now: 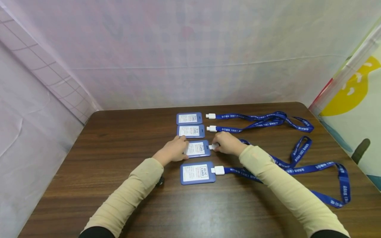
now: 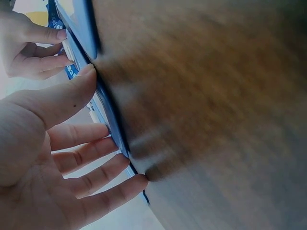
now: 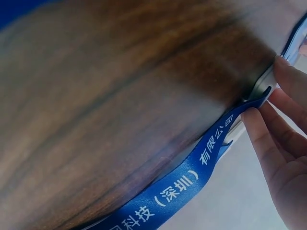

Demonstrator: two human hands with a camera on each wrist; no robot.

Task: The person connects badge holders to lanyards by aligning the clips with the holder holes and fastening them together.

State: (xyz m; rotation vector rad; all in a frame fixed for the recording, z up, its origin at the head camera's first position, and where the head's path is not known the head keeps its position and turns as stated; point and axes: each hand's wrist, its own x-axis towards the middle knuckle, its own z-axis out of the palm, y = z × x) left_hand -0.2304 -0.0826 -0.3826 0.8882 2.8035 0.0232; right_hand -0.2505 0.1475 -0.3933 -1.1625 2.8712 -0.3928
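Four blue ID badge holders lie in a column on the table. At the third badge holder (image 1: 197, 148), my left hand (image 1: 175, 149) holds the left end, thumb at the near edge and fingers toward the far edge. In the left wrist view, those fingers (image 2: 98, 187) are spread along the blue edges. My right hand (image 1: 229, 142) pinches the white clip (image 1: 211, 146) of a blue lanyard (image 3: 184, 179). The clip's tip meets the holder's right end; whether it sits in the slot I cannot tell. The nearest badge holder (image 1: 186, 175) has a white clip (image 1: 219, 170) at its slot.
Beyond my hands lie two more badge holders (image 1: 180, 118), apart from the white clips (image 1: 211, 116) to their right. Blue lanyards (image 1: 276, 114) stretch across the right side of the brown table (image 1: 119, 132). A pale cloth (image 1: 190, 86) hangs behind the far edge.
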